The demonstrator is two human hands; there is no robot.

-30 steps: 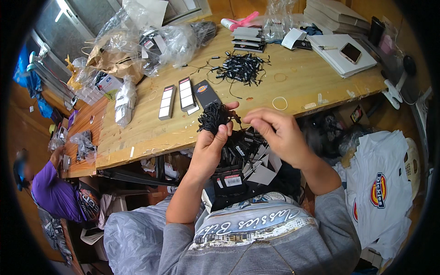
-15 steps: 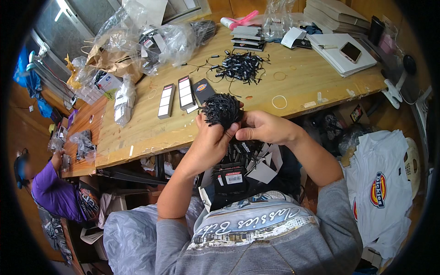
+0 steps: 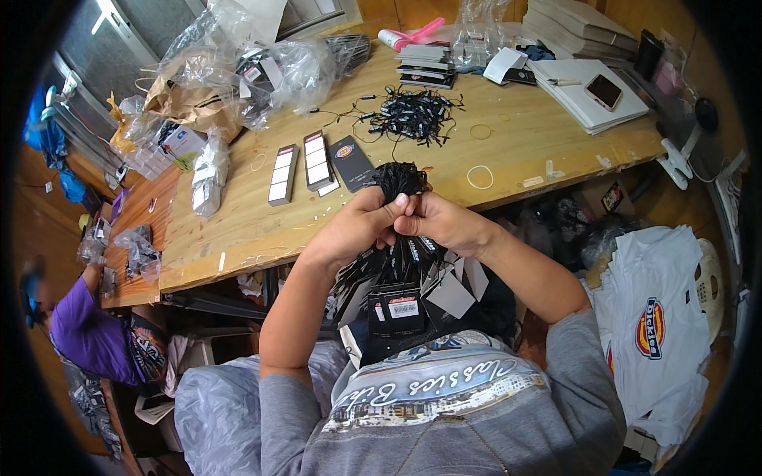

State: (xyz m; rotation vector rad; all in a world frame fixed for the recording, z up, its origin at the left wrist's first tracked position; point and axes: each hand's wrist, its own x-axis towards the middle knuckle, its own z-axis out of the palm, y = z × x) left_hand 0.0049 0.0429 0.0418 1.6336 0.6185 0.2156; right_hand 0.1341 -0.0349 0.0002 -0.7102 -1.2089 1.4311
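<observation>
A thick bundle of black hang-tag strings [image 3: 399, 176] is gathered in front of my chest, at the near edge of the table. My left hand [image 3: 355, 226] grips it from the left, fingers closed and thumb pressed across the front. From the other side my right hand [image 3: 441, 221] is closed on the same bundle, its thumb meeting the left one. Below my hands hang many black hang tags [image 3: 397, 308], one with a white barcode label, and some turned to their pale backs. The fingers behind the bundle are hidden.
On the wooden table [image 3: 262, 232] lie a pile of black tag strings [image 3: 410, 115], stacks of tags [image 3: 282, 176] and a loose rubber band [image 3: 479, 177]. A phone [image 3: 604, 91] rests on white sheets at right. Another person in a purple sleeve [image 3: 79, 325] sits at far left.
My hands have come together round the bundle, the right one moving left. The string ends have tipped away and look narrower, and the tags below are more spread out and visible.
</observation>
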